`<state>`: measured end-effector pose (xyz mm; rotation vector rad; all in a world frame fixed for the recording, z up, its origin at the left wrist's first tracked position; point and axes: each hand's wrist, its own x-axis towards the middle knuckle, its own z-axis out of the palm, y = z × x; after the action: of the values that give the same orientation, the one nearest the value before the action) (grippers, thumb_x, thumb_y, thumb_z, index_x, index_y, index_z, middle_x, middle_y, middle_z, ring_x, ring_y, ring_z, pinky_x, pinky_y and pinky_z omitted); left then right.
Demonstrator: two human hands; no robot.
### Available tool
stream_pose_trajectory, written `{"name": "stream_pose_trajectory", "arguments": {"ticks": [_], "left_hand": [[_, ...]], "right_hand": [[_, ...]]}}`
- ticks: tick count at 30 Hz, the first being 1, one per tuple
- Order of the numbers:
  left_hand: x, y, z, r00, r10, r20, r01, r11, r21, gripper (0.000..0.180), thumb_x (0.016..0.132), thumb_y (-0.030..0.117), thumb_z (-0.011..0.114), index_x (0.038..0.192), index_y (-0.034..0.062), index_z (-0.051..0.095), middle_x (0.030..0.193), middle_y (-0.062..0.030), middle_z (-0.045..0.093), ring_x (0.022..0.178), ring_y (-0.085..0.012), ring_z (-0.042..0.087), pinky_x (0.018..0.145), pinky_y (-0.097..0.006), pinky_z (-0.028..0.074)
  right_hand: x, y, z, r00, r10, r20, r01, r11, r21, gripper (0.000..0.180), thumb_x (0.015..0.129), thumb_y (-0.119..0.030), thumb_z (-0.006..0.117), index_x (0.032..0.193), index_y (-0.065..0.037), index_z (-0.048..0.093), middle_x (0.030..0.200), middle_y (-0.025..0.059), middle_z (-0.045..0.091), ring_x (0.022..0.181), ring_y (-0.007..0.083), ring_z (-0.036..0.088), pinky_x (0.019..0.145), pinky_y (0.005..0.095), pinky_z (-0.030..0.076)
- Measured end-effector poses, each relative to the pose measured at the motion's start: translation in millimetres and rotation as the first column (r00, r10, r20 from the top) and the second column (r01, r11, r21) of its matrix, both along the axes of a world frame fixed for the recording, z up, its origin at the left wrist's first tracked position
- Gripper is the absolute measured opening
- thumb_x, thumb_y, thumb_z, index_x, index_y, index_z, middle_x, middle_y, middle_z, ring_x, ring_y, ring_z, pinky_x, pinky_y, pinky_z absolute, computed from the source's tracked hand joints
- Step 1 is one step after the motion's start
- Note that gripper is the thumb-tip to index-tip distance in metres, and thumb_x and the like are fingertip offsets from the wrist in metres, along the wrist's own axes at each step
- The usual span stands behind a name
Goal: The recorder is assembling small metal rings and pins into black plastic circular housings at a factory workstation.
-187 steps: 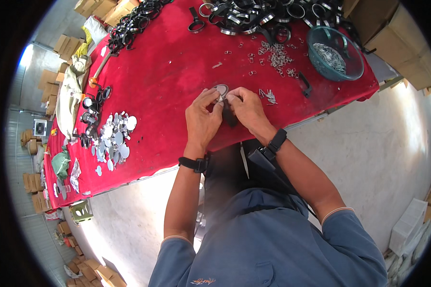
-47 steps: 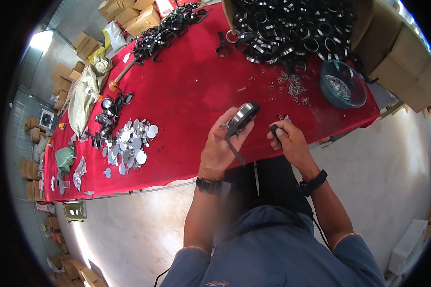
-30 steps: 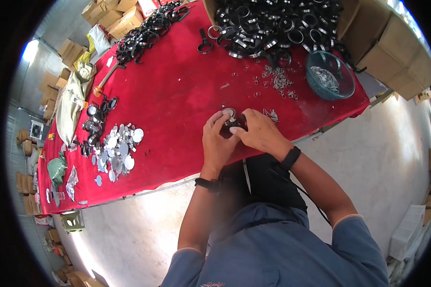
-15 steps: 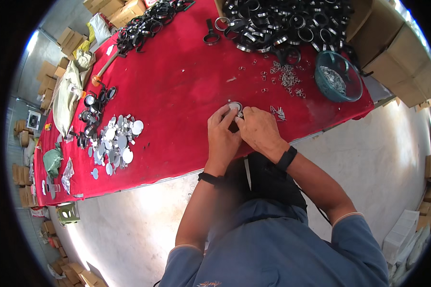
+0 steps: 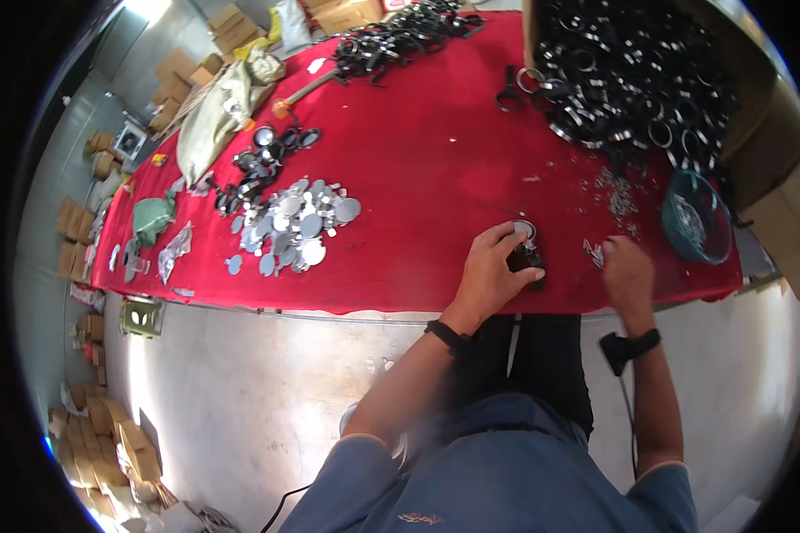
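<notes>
My left hand [image 5: 489,271] is closed round a small black part with a round, silver-rimmed end [image 5: 525,233], held low over the red cloth near the front edge. Thumb and fingers cover much of the part. To the right, my right hand [image 5: 629,277] is by a small cluster of thin silver pins [image 5: 594,253]. Its fingers are curled together and slightly blurred, and whatever they pinch is hidden. Beyond it lie scattered small metal clips [image 5: 620,194]. A teal, see-through bowl [image 5: 695,218] of silver pieces stands at the right.
Black parts with metal rings [image 5: 631,80] are heaped by a cardboard box [image 5: 773,169] at the far right. On the left lie round grey discs [image 5: 311,226] and black ring parts [image 5: 262,164]. A hammer [image 5: 302,91] and another black pile [image 5: 400,40] are behind.
My right hand has left the part and moved right to the pins. My left hand keeps hold of the part. The view has shifted, so the table sits differently in it.
</notes>
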<state>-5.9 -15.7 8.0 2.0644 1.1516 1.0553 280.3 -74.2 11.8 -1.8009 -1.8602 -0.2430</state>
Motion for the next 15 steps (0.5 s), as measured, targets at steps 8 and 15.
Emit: {"name": "stream_pose_trajectory", "arguments": {"ticks": [8,15], "left_hand": [[-190.0,147.6,93.3,0.780,0.581,-0.234,-0.312,0.685,0.658,0.063,0.080,0.015,0.092,0.137,0.0101,0.066,0.145,-0.0288,0.059,0.135,-0.0510,0.056,0.118,-0.058,0.043],[-320.7,158.7,55.1,0.550,0.807,-0.215,-0.703,0.586,0.403,0.059,0.094,0.014,0.071,0.146,-0.0093,0.055,0.146,-0.0408,0.055,0.134,-0.0560,0.055,0.115,-0.056,0.046]], "right_hand": [[112.8,-17.1,-40.9,0.913,-0.341,-0.223,0.335,0.940,-0.065,0.026,0.106,-0.019,0.065,0.119,0.002,0.072,0.113,0.0240,0.076,0.106,0.0465,0.072,0.093,0.0514,0.056],[96.6,-19.3,-52.2,0.911,-0.363,-0.196,0.378,0.925,0.045,0.025,0.108,-0.020,0.065,0.120,0.001,0.073,0.115,0.0226,0.076,0.108,0.0438,0.073,0.093,0.0490,0.057]]}}
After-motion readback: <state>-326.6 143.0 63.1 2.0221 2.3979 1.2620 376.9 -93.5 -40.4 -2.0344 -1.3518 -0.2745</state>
